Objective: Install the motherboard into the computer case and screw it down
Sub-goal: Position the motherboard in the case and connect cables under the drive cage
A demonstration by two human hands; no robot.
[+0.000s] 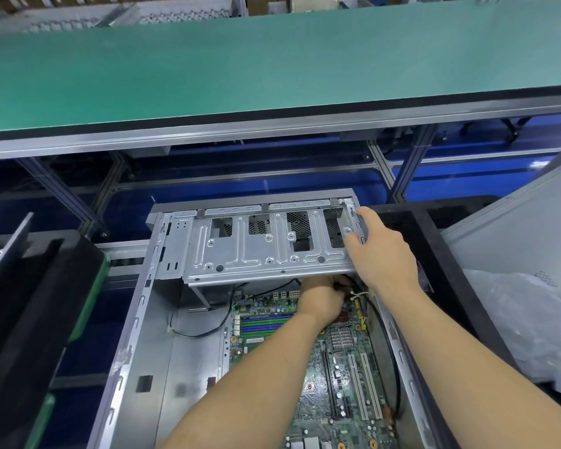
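Your right hand point(381, 251) grips the right end of the drive cage point(266, 244) at the case's point(133, 335) far end. Your left hand point(321, 298) reaches under it among black cables point(353, 283); its grasp can't be told. The motherboard point(337, 367) lies inside the case.

Bright even light, perhaps overhead; warped edges.

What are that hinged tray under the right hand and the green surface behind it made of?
The drive cage looks like bare stamped sheet steel: dull silver-grey, with pressed ribs and punched cutouts. The green bench top looks like a matte rubber or vinyl mat, smooth and non-reflective, with a dark edge over a metal frame; the exact material is uncertain.
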